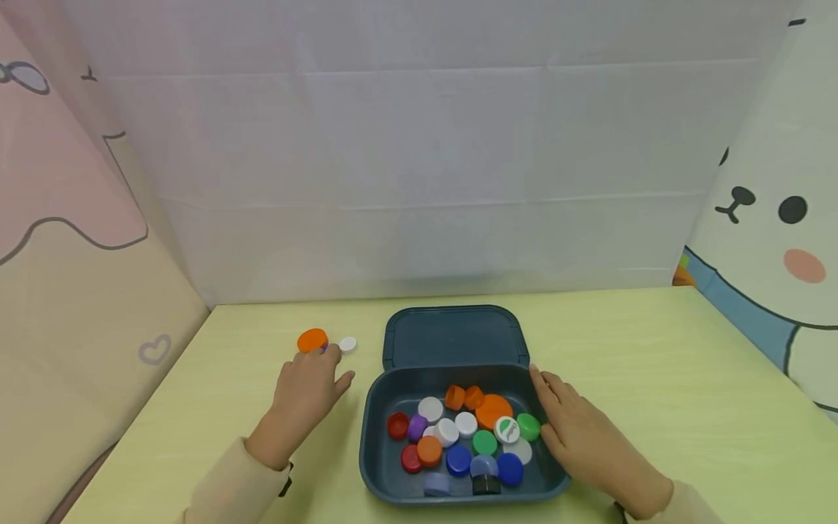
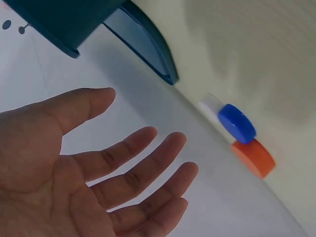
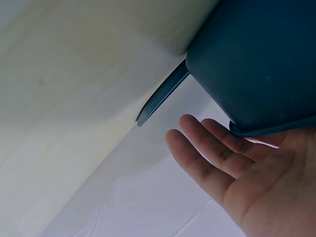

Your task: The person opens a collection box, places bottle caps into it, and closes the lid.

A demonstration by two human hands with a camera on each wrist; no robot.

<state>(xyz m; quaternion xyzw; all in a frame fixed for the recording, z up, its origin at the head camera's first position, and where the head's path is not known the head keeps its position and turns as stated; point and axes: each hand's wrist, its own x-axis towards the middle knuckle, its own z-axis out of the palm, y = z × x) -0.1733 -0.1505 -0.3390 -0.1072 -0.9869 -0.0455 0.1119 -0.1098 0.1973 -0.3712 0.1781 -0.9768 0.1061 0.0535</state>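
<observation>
My left hand [image 1: 304,391] hovers at the left over a few loose caps, its fingers loosely spread in the left wrist view and nothing in them. Those caps are an orange one [image 1: 312,340], a white one [image 1: 348,345] and a blue one [image 2: 237,123], which the hand mostly covers in the head view. A dark blue plastic box [image 1: 372,466] stands in front of me, holding several bottle caps in red, white, green, blue, purple and orange. At its right rim rests my right hand [image 1: 585,434], fingers extended along the outside and thumb at the rim.
Behind the box lies its dark lid [image 1: 455,336], flat on the pale yellow table [image 1: 655,378]. A white cloth [image 1: 419,160] hangs along the table's back edge. Printed cartoon cloths [image 1: 753,240] stand at the sides.
</observation>
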